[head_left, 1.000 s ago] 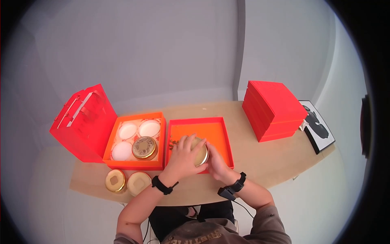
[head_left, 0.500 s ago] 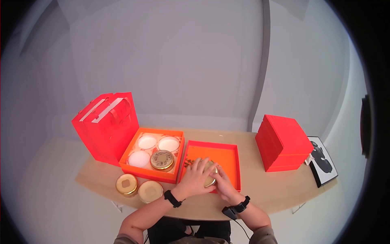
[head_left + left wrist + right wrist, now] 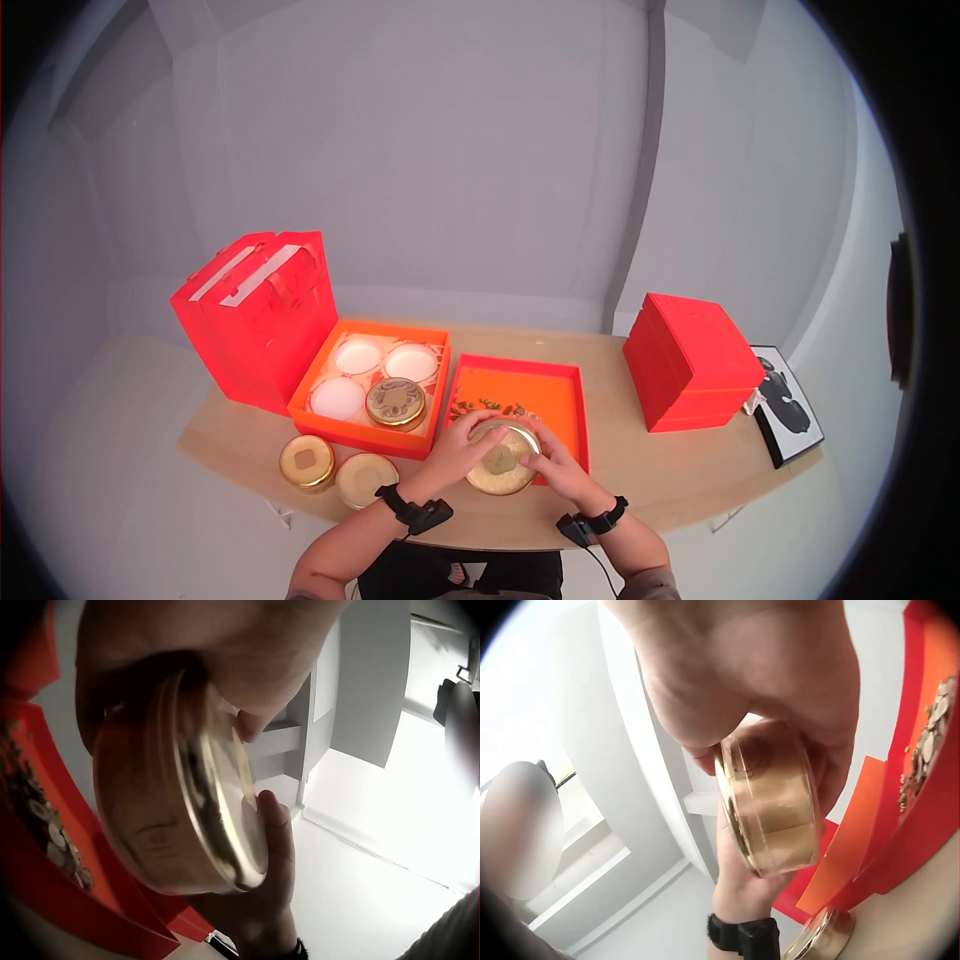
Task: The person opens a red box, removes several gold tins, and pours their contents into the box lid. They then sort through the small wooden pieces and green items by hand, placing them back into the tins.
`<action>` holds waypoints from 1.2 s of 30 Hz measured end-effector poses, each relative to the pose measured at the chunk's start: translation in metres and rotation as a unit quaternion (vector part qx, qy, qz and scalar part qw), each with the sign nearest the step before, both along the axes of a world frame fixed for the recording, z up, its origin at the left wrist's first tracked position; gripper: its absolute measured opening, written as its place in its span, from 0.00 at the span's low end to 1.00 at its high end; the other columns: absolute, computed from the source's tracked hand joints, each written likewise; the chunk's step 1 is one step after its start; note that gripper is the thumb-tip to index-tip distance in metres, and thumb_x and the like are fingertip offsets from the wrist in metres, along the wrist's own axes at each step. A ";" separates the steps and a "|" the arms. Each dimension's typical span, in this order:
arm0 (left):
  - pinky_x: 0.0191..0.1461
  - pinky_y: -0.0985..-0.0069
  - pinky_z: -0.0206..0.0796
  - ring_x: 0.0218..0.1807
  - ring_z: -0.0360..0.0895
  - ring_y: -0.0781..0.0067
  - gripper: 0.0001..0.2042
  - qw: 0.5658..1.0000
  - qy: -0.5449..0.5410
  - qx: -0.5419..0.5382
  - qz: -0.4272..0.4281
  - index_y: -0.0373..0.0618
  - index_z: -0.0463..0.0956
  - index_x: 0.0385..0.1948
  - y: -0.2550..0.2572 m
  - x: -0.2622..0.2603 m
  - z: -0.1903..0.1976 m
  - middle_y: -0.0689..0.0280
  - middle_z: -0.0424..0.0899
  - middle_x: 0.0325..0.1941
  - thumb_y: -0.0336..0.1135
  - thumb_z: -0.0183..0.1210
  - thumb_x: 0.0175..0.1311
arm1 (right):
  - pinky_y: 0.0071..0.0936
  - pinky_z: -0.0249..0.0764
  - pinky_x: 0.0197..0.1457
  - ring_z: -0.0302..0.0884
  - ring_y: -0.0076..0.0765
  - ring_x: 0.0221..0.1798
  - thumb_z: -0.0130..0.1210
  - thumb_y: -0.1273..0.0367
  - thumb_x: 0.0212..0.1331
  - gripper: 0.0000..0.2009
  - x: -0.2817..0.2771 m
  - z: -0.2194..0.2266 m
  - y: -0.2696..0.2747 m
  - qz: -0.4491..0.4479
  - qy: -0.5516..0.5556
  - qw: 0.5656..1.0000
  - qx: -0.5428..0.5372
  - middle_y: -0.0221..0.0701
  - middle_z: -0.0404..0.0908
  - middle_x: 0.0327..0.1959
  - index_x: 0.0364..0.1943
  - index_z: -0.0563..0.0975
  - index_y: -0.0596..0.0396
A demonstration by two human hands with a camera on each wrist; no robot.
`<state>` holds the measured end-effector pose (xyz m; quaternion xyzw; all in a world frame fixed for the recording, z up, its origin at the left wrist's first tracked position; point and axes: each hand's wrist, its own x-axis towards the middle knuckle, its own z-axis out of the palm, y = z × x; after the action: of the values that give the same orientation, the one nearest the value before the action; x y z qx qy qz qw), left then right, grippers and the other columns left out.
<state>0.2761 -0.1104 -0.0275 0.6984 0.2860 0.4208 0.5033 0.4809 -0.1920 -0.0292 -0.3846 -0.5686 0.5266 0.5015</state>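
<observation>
The person holds a gold jar [image 3: 503, 466] in both hands, at the near edge of the shallow red tray [image 3: 557, 390], its broad round face tilted back toward their body. The left hand [image 3: 460, 452] has its fingers bent round one side; the right hand [image 3: 563, 474] grips the opposite side, both opened only as far as the jar's width. Whether the lid is seated, I can't tell from here.

To my eye, the smooth wall could slip, so even pressure from both sides and wrists turning together would serve best. I'd work over the tray, where loose pieces [image 3: 487, 408] lie, and mind the left forearm beside the pale-topped container [image 3: 366, 478] on the worktop [image 3: 640, 475].
</observation>
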 end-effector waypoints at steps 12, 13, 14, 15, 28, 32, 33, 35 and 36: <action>0.60 0.74 0.72 0.57 0.81 0.72 0.23 0.998 -0.042 -0.039 0.005 0.35 0.76 0.57 -0.006 0.000 -0.010 0.57 0.85 0.54 0.45 0.66 0.70 | 0.33 0.58 0.78 0.61 0.32 0.76 0.51 0.63 0.77 0.29 -0.005 0.000 -0.001 -0.008 -0.040 0.999 0.020 0.37 0.66 0.73 0.75 0.58 0.59; 0.61 0.73 0.72 0.57 0.81 0.72 0.24 0.999 -0.038 -0.038 0.006 0.35 0.75 0.58 -0.006 -0.001 -0.010 0.57 0.84 0.54 0.44 0.66 0.70 | 0.33 0.57 0.78 0.60 0.33 0.76 0.51 0.63 0.77 0.29 -0.006 0.002 -0.002 -0.002 -0.040 0.999 0.021 0.37 0.65 0.73 0.75 0.58 0.59; 0.61 0.73 0.72 0.57 0.81 0.72 0.24 0.999 -0.038 -0.039 0.005 0.35 0.75 0.58 -0.006 -0.001 -0.010 0.57 0.84 0.54 0.44 0.66 0.70 | 0.33 0.57 0.78 0.60 0.33 0.76 0.51 0.63 0.77 0.29 -0.006 0.003 -0.002 -0.002 -0.040 0.999 0.020 0.37 0.65 0.73 0.75 0.58 0.59; 0.62 0.73 0.71 0.58 0.80 0.71 0.24 0.998 -0.042 -0.037 -0.003 0.35 0.75 0.58 -0.006 -0.001 -0.010 0.57 0.84 0.54 0.44 0.66 0.70 | 0.33 0.57 0.78 0.60 0.33 0.76 0.51 0.63 0.77 0.29 -0.006 0.004 -0.003 0.007 -0.020 1.000 0.017 0.37 0.65 0.73 0.75 0.58 0.59; 0.55 0.78 0.72 0.52 0.79 0.79 0.17 0.998 -0.048 -0.024 0.037 0.35 0.76 0.55 -0.010 0.008 -0.014 0.63 0.84 0.49 0.40 0.61 0.75 | 0.30 0.71 0.67 0.74 0.31 0.64 0.54 0.61 0.76 0.23 -0.012 -0.008 0.012 -0.120 -0.032 0.992 0.014 0.40 0.78 0.62 0.66 0.70 0.61; 0.53 0.80 0.71 0.49 0.78 0.81 0.16 0.993 -0.067 -0.011 0.093 0.36 0.77 0.52 -0.014 0.015 -0.017 0.65 0.84 0.47 0.39 0.61 0.75 | 0.29 0.74 0.61 0.78 0.29 0.57 0.55 0.60 0.75 0.20 -0.020 -0.011 0.017 -0.172 -0.056 0.983 0.039 0.37 0.82 0.54 0.60 0.75 0.63; 0.53 0.80 0.71 0.49 0.78 0.81 0.16 0.993 -0.067 -0.013 0.093 0.36 0.77 0.52 -0.013 0.015 -0.016 0.65 0.84 0.47 0.39 0.61 0.75 | 0.28 0.75 0.59 0.79 0.29 0.55 0.56 0.59 0.75 0.20 -0.022 -0.015 0.021 -0.192 -0.064 0.978 0.053 0.36 0.83 0.51 0.58 0.76 0.63; 0.57 0.78 0.72 0.53 0.79 0.78 0.18 0.992 -0.074 -0.068 0.073 0.36 0.74 0.57 -0.009 0.013 -0.013 0.62 0.83 0.51 0.38 0.60 0.75 | 0.27 0.76 0.58 0.79 0.28 0.53 0.56 0.59 0.75 0.20 -0.021 -0.023 0.029 -0.211 -0.072 0.973 0.065 0.35 0.83 0.48 0.57 0.77 0.64; 0.57 0.78 0.72 0.53 0.79 0.78 0.18 0.992 -0.073 -0.069 0.072 0.36 0.74 0.57 -0.008 0.012 -0.015 0.62 0.83 0.51 0.38 0.60 0.75 | 0.26 0.76 0.56 0.79 0.27 0.51 0.56 0.59 0.75 0.20 -0.020 -0.025 0.032 -0.229 -0.062 0.969 0.063 0.34 0.83 0.47 0.56 0.77 0.63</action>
<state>0.2885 -0.1181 -0.0424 0.6070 0.3263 0.4855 0.5380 0.4606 -0.1600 -0.0546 -0.5040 -0.5271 0.3363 0.5958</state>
